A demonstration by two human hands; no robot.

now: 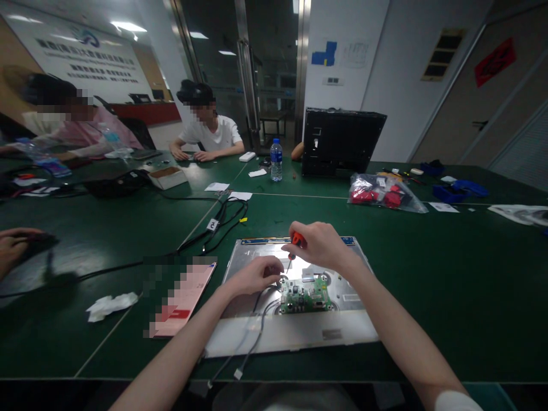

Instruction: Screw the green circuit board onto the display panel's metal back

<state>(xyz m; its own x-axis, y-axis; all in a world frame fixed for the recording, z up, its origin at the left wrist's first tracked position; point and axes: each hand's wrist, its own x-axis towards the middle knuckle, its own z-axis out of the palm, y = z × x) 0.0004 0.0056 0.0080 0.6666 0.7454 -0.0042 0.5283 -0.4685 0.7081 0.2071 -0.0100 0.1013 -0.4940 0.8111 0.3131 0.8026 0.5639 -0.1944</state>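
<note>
A flat silver panel lies on the green table with a green circuit board on its middle. My right hand is closed around the red handle of a screwdriver, whose thin shaft points down at the board's upper left corner. Beside that corner is my left hand, its fingers curled and close together near the screwdriver tip; whether they pinch anything is too small to tell. Grey cables run from the board's left side over the panel's front edge.
Left of the panel lie a pink sheet, a crumpled tissue and black cables. Beyond are a water bottle, a black monitor and a plastic bag with red items. People sit across and at the left.
</note>
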